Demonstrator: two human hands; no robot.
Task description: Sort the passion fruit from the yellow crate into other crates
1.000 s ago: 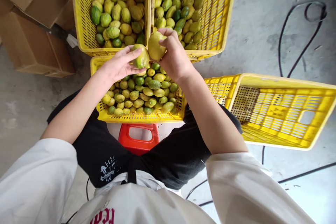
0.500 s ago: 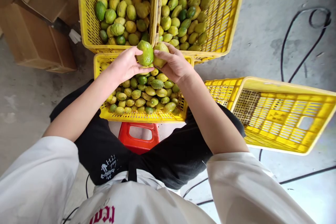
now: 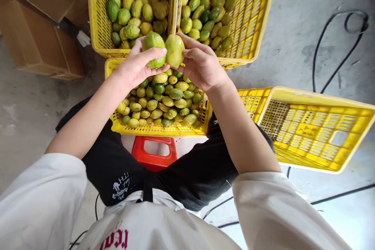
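Note:
My left hand (image 3: 140,62) is closed around a green lemon (image 3: 154,42), its thumb lying across the front of the fruit. A yellower lemon (image 3: 175,51) is gripped by my right hand (image 3: 202,62), with the thumb at its right side and the fingers behind. The two fruits are side by side, almost touching, above the far edge of the near yellow crate (image 3: 164,130). That crate holds many small green and yellow lemons (image 3: 168,101) and stands between my knees. My hands cover part of its far rim.
Beyond it, a left yellow crate (image 3: 98,19) and a right yellow crate (image 3: 258,19) hold more lemons. Another yellow crate (image 3: 310,156) lies on its side at right. A red stool (image 3: 155,160) is below me. Cardboard boxes (image 3: 43,43) stand left; a black cable (image 3: 318,47) crosses the floor.
Both lemons have moved slightly away from me. The right-hand lemon has been turned and shows more of its surface; my left thumb has shifted across the green one.

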